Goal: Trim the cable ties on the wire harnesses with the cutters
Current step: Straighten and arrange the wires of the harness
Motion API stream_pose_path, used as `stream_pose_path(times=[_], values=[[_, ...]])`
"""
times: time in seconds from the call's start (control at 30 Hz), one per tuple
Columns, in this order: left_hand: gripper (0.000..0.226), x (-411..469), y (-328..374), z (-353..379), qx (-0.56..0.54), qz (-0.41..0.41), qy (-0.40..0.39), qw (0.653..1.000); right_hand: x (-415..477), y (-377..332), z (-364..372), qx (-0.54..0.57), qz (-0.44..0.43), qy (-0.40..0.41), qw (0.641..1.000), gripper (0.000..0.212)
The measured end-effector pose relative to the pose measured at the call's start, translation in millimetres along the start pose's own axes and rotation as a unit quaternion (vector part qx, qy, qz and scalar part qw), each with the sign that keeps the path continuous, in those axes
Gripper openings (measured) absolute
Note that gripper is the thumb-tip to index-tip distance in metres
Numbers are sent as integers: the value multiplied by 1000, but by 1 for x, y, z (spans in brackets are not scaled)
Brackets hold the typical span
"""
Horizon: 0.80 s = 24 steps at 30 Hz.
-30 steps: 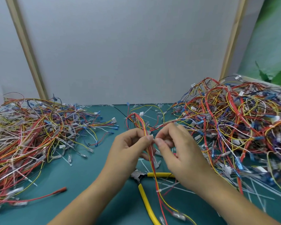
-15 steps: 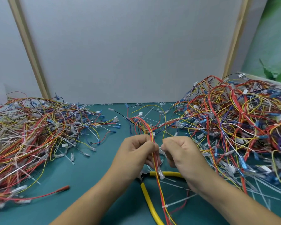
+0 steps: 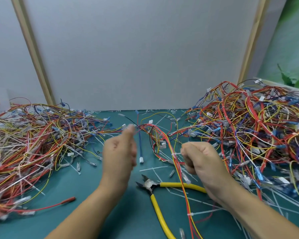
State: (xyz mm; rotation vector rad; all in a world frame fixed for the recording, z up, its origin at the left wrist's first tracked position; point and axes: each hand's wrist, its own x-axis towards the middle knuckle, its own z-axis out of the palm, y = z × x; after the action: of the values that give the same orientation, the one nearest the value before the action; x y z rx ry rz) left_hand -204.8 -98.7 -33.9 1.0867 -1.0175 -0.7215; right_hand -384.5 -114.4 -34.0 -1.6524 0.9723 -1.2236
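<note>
The harness (image 3: pixel 177 168) runs away from you between both hands, your left hand (image 3: pixel 119 152) curled on its far end, the cutters (image 3: pixel 151 184) lying just nearer you with one handle by your right wrist, while your right hand (image 3: pixel 200 159) pinches the cable tie (image 3: pixel 175 154) tail sideways.

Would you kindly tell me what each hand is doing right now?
Left hand: pinches the wire harness, though blurred.
Right hand: pinches a cable tie tail.

My left hand (image 3: pixel 118 152) and right hand (image 3: pixel 201 159) are bare, as are both forearms (image 3: pixel 86 209), one on either side of the yellow-handled cutters (image 3: pixel 149 184); the left hand shows blurred.
</note>
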Motion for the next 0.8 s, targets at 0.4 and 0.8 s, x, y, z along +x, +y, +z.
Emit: stream_pose_path(times=[0.4, 0.8], values=[[39, 22, -14, -8, 86, -115, 55, 988, -10, -5, 7, 95, -5, -91, 991, 31], [11, -2, -14, 8, 38, -9, -170, 985, -4, -1, -1, -128, -145, 88, 977, 26]])
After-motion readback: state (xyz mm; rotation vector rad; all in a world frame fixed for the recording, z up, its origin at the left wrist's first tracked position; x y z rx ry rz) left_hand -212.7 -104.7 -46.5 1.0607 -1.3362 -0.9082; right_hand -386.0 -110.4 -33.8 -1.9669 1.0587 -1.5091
